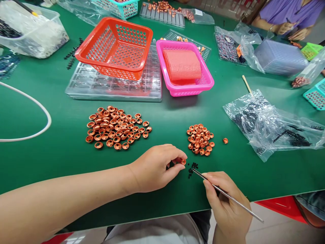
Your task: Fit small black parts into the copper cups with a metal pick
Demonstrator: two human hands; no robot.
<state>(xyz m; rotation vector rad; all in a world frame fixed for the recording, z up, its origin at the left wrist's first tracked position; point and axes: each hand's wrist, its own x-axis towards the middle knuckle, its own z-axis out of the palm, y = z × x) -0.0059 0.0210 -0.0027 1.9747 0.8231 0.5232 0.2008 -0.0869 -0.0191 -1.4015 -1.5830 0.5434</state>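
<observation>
Between thumb and fingers, my left hand (158, 167) pinches a small copper-coloured cup (183, 162) just above the green table. My right hand (227, 200) grips metal tweezers (231, 196), their tips pointing left at a little cluster of tiny black parts (194, 166). Whether the tips hold one of these parts is too small to tell. Beyond my hands lies a small pile of copper cups (200, 139), with a single cup (225, 140) to its right. Farther left spreads a larger pile of bigger copper cups (115, 127), most of them showing a hole inside.
An orange basket (114, 51) stands on clear plastic trays (114, 89). Beside it a pink basket (185, 91) holds folded pink foam. Clear bags (274, 125) with black parts lie right. A white cable (47, 115) loops at left. A person in purple (291, 17) works across the table.
</observation>
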